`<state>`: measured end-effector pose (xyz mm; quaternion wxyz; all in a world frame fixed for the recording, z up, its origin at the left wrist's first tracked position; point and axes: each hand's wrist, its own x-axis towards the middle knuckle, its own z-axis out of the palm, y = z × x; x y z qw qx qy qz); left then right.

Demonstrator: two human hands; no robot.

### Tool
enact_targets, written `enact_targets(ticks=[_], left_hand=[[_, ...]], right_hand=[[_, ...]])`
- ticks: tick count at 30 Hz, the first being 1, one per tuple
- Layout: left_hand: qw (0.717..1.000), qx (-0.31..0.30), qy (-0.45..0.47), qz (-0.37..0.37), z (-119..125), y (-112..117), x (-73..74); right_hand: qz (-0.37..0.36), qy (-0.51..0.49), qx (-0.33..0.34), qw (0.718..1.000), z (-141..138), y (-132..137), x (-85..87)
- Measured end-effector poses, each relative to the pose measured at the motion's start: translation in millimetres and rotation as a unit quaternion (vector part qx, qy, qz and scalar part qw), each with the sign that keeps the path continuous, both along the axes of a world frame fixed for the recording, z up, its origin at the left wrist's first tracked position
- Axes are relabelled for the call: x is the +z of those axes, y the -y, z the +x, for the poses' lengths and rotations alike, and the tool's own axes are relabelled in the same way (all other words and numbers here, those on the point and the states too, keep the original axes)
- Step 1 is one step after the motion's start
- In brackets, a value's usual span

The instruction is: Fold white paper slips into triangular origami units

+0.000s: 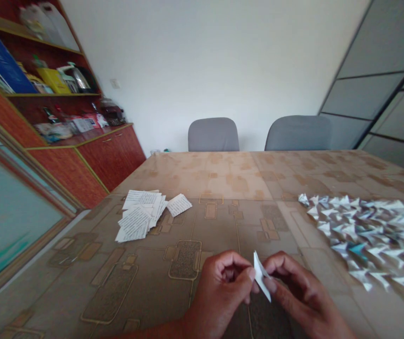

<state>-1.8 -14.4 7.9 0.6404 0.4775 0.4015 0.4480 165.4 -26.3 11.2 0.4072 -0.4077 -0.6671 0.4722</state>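
Observation:
Between my two hands, above the near part of the table, is a small folded piece of white paper (261,278). My left hand (223,282) pinches its left side between thumb and forefinger. On the other side, my right hand (293,287) grips the paper with its fingertips, which partly hide it. A loose pile of printed paper slips (138,216) lies on the table to the left, with one slip (179,205) just off its right side. Over on the right, many small folded paper pieces (374,230) sit close together in rows.
A patterned cloth covers the table (223,174). Two grey chairs, a left one (213,134) and a right one (298,133), stand beyond its far edge. A wooden cabinet (110,153) with filled shelves is at the left. Grey panels (374,75) line the right.

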Motion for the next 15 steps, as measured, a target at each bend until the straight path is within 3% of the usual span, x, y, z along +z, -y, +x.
enact_targets(ticks=[9, 15], left_hand=[[1.000, 0.006, 0.015, -0.007, -0.8, -0.9, 0.1], [1.000, 0.004, -0.003, -0.006, -0.8, 0.5, 2.1]], right_hand=[[-0.008, -0.007, 0.011, 1.000, -0.8, 5.0, 8.2], [-0.014, -0.002, -0.019, 1.000, -0.7, 5.7, 6.8]])
